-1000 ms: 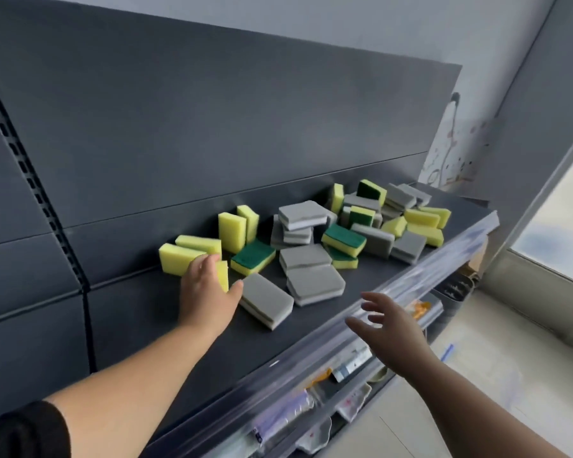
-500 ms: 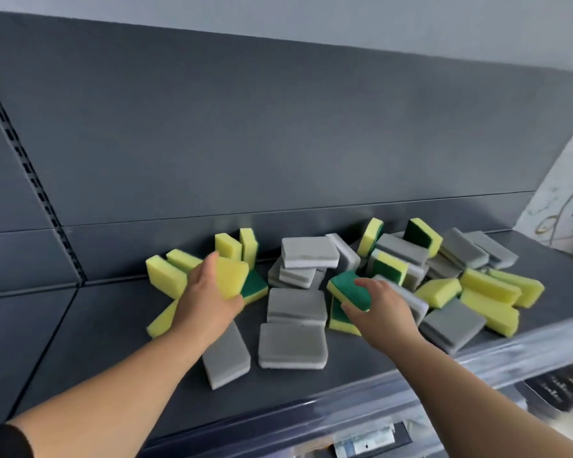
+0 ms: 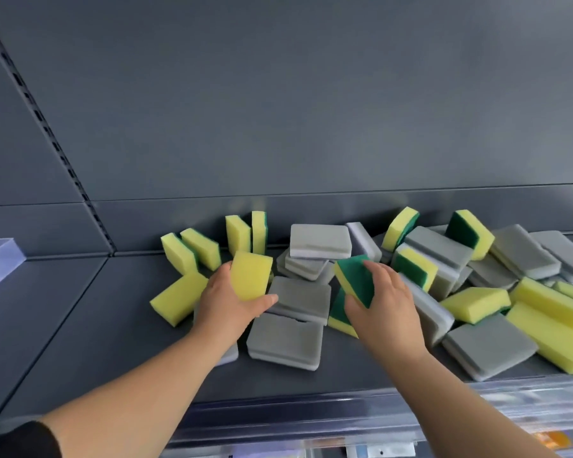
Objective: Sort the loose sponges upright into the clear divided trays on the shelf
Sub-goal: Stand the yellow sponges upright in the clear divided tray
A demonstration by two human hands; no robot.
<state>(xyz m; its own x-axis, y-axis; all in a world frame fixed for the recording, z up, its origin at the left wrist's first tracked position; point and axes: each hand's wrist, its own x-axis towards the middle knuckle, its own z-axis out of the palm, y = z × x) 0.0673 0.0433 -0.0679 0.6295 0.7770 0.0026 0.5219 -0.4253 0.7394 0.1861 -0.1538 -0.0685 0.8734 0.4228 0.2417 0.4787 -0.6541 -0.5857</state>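
While left hand (image 3: pixel 227 305) grips a yellow sponge (image 3: pixel 250 276), right hand (image 3: pixel 382 305) pinches a green-faced sponge (image 3: pixel 354 279) above the shelf (image 3: pixel 80 325) pile.

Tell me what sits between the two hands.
Head view: grey rectangular foam sponges lying flat on the dark metal shelf, between left hand and right hand.

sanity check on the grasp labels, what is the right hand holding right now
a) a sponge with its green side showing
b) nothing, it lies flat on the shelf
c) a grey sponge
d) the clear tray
A: the right hand grips a green-faced sponge with a yellow edge, lifted over the pile, while the left hand holds a yellow sponge.
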